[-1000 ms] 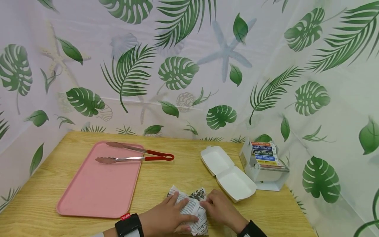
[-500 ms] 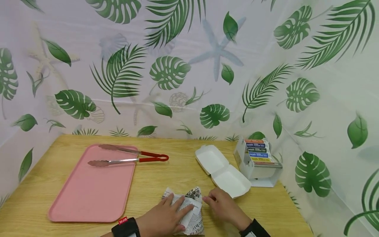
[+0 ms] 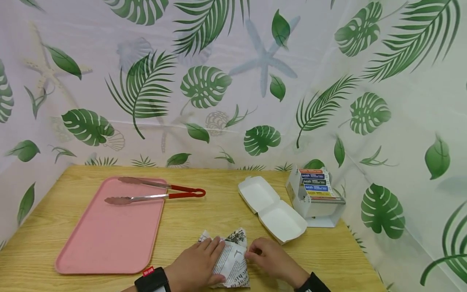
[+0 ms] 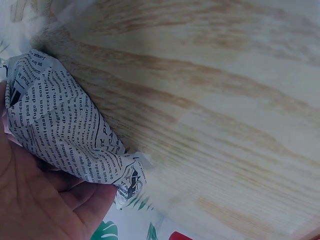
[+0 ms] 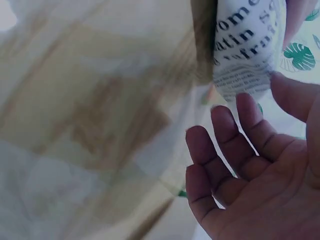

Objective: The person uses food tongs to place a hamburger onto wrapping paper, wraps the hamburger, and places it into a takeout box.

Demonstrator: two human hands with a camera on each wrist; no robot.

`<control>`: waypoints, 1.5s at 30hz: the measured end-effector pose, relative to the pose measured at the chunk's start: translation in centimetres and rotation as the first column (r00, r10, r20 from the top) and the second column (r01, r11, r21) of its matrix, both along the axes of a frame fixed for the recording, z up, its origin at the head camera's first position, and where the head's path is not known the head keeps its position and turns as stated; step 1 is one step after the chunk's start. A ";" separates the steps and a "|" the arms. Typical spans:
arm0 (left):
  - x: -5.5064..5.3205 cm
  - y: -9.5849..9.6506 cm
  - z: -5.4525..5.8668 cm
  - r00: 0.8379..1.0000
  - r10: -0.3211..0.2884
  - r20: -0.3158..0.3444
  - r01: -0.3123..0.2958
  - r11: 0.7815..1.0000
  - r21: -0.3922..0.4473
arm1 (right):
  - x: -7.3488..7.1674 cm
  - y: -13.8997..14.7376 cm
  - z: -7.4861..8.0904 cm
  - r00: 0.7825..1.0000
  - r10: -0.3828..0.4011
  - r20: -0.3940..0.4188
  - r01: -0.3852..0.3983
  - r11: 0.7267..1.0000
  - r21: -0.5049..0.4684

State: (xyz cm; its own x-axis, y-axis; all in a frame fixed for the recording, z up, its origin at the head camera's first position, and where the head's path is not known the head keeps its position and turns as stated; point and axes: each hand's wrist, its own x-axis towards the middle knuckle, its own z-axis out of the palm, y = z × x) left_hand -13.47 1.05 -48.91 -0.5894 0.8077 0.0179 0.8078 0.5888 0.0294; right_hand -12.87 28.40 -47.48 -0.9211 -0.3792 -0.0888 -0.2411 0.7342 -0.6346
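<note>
The left grip (image 3: pixel 195 261) lies over the left part of a printed-paper parcel (image 3: pixel 233 263), back of the hand up, fingers extended and close together, thumb apart toward the near side. The right grip (image 3: pixel 271 257) is at the parcel's right edge, palm turned inward; its fingers are loosely bent and spread, with a gap between thumb and forefinger. Whether those two fingertips touch the paper is hard to make out. The forearms slant inward from the near side, cut off by the frame just behind the black wrist straps (image 3: pixel 311 284). The parcel sits at the near middle of the worktop (image 3: pixel 204 215), right of a pink tray (image 3: pixel 109 239) and nearer than a white carton (image 3: pixel 282 221). The left hand hides part of the parcel, and the paper conceals its inside. The right wrist view is blurred over the wood grain.
</note>
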 end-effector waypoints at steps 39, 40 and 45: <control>-0.1 -0.2 -1.1 1.000 -0.006 0.023 0.006 1.000 0.011 | -5.9 19.1 -0.1 0.508 -0.842 0.181 0.858 0.478 -0.189; -0.1 -0.2 -1.1 1.000 -0.008 0.017 0.008 1.000 0.012 | -5.8 19.2 -0.2 0.487 -0.853 0.188 0.868 0.449 -0.212; -0.2 -0.2 -0.9 1.000 -0.004 0.012 0.004 1.000 0.015 | -5.3 20.1 -0.7 0.440 -0.851 0.287 0.874 0.333 -0.353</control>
